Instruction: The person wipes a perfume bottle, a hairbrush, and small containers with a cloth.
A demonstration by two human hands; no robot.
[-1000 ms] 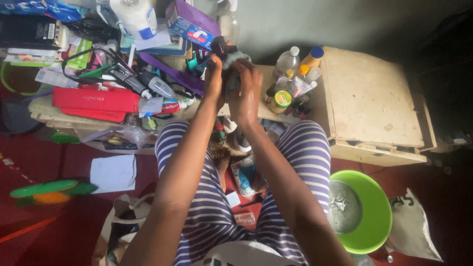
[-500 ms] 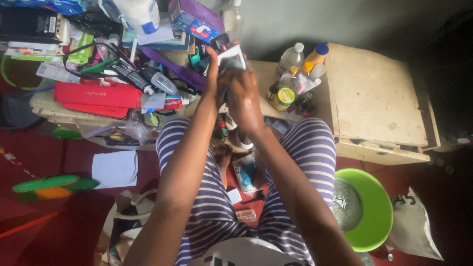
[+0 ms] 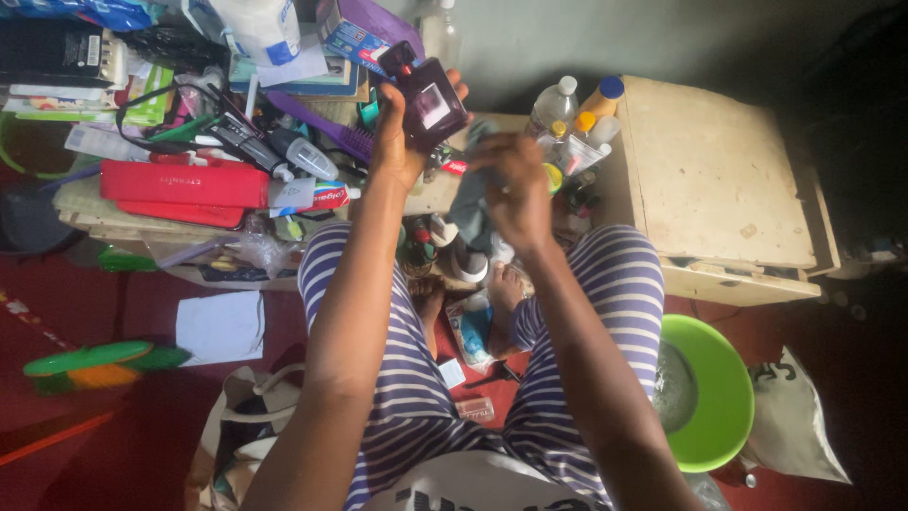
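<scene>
Two hands are raised: the left hand (image 3: 395, 132) grips a dark bottle (image 3: 430, 97), the right hand (image 3: 511, 189) pinches a grey cloth (image 3: 470, 203).

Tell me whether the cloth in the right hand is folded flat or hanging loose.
Hanging loose: the grey cloth drapes down, bunched, from the right hand, apart from the dark bottle that the left hand holds up.

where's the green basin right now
In the head view the green basin sits on the red floor at lower right, beside the person's right leg, just below the pale wooden cabinet and left of a white plastic bag.
</scene>
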